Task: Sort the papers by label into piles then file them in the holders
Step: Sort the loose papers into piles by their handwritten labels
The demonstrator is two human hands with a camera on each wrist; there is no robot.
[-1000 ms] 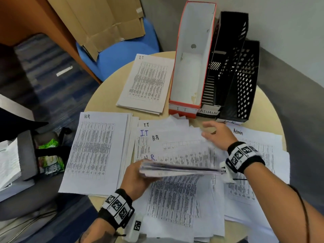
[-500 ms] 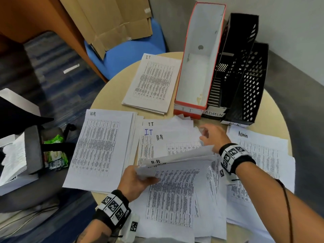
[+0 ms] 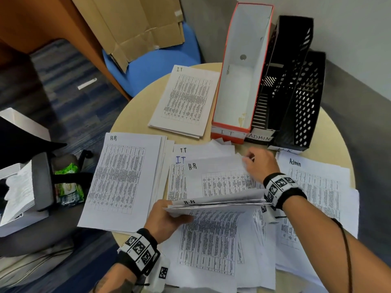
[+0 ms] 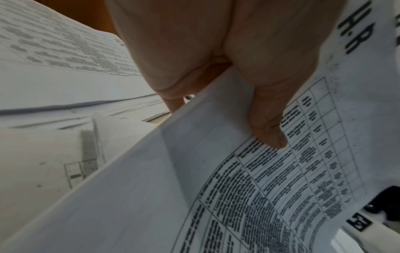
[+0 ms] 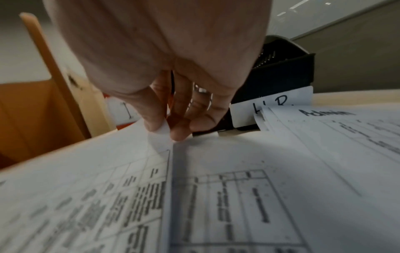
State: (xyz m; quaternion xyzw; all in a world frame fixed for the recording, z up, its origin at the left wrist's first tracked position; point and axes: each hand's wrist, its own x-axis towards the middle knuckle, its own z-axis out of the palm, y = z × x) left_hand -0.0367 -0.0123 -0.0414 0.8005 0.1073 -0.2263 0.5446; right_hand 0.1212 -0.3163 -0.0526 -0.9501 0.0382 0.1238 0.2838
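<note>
**Papers held over a round table**

A flat pile of printed sheets marked H.R (image 3: pixel 124 176) was laid at the left. A thin, sagging sheaf (image 3: pixel 215 205) was pinched at its edge by the left hand (image 3: pixel 164 218), thumb on top. A sheet corner (image 5: pixel 161 131) was pinched by the right hand (image 3: pixel 261 163). Three upright holders (image 3: pixel 294 98), one cardboard and two perforated black, were stood behind.

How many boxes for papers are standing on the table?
3, side by side at the table's far edge: the red box on the left, a black box in the middle, another black box on the right.
</note>
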